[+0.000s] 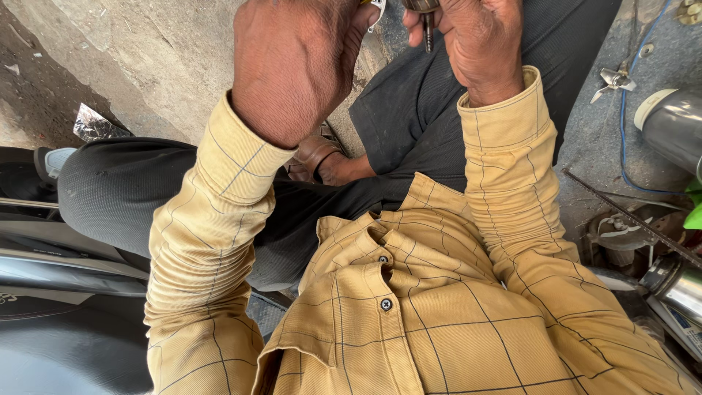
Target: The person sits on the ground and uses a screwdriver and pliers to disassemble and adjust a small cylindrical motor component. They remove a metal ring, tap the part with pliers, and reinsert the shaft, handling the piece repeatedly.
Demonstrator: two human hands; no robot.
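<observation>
My left hand (296, 62) is raised near the top edge, fingers curled around a small white and metal piece (377, 9) that mostly runs out of view. My right hand (479, 47) sits close beside it, closed on a small metal part with a threaded shaft (428, 33) pointing down. Both hands are almost touching above my lap. I wear a mustard checked shirt (439, 307) and dark trousers (409, 117), sitting with legs folded.
A black vehicle body (51, 322) fills the lower left. On the right lie shiny metal cylinders (676, 128), a thin metal rod (629, 216), a blue wire (623, 139) and a small metal blade part (614, 80) on grey ground. A brown sandal (314, 153) shows by my foot.
</observation>
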